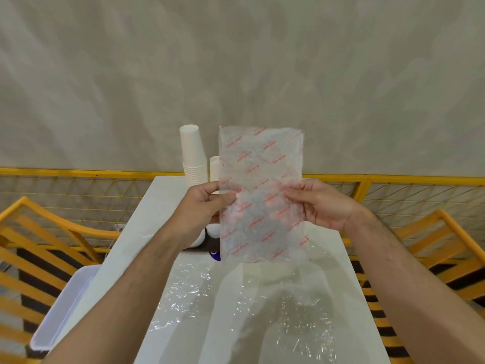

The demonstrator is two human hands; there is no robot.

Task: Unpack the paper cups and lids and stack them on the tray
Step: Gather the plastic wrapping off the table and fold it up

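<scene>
An empty, flattened clear plastic bag [262, 195] with red print hangs upright in front of me. My left hand [207, 206] pinches its left edge and my right hand [317, 203] pinches its right edge, both at mid height. Behind the bag, at the table's far end, stands a tall stack of white paper cups [193, 156] upside down, with a shorter cup stack [214, 168] beside it, partly hidden. White lids [214, 229] peek out below my left hand on a dark tray [203, 248], mostly covered by the bag and my arm.
Crumpled clear plastic wrap [249, 306] lies over the near half of the white table [157, 206]. A white plastic bin [65, 306] sits low at the left beside the table. Yellow chairs [47, 232] flank both sides, and a yellow mesh fence [78, 185] runs behind.
</scene>
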